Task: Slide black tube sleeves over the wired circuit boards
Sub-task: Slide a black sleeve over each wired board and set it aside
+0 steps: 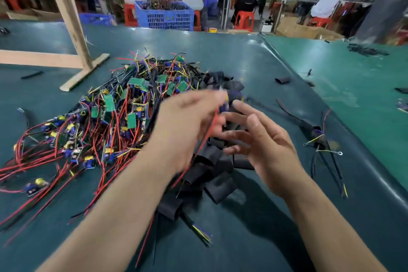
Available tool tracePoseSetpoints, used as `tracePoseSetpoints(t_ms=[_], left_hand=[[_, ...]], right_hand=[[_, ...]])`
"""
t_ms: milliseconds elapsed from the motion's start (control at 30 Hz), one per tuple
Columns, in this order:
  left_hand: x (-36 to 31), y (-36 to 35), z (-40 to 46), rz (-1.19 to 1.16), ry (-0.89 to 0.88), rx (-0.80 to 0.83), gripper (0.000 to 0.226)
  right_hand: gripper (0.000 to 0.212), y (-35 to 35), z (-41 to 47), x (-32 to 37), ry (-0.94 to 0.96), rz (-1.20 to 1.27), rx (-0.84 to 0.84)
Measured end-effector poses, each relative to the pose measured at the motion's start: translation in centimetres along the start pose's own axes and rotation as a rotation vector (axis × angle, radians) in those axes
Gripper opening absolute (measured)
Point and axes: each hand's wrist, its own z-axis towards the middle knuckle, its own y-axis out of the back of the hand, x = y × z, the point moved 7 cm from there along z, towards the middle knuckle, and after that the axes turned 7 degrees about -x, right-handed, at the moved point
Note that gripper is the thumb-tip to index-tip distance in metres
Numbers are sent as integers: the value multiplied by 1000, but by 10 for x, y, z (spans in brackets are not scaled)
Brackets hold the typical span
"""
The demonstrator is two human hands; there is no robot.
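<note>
Two hands | left hand (185, 126) pinches wired board (224, 104) | right hand (262, 143) fingers spread, empty

Both bare forearms reach in from the near edge and converge toward the middle. Left hand (187, 126) raised, back toward the camera, blurred; fingertips pinched together at the far right end, grip unclear in detail. Right hand (260, 139) just beside it, palm turned left, fingers spread, loosely bent, nothing clasped.
</note>
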Motion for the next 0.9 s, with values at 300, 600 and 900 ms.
tracePoseSetpoints(t_ms=[300,600,900], left_hand=[[54,10,0,88,170,243,24],[50,42,18,267,72,235,18],[38,46,20,432,-175,183,19]], right_hand=[[21,11,3,-6,-65,14,-134],[16,26,4,-19,-151,135,-478],[6,15,4,-22,-264,179,-311]])
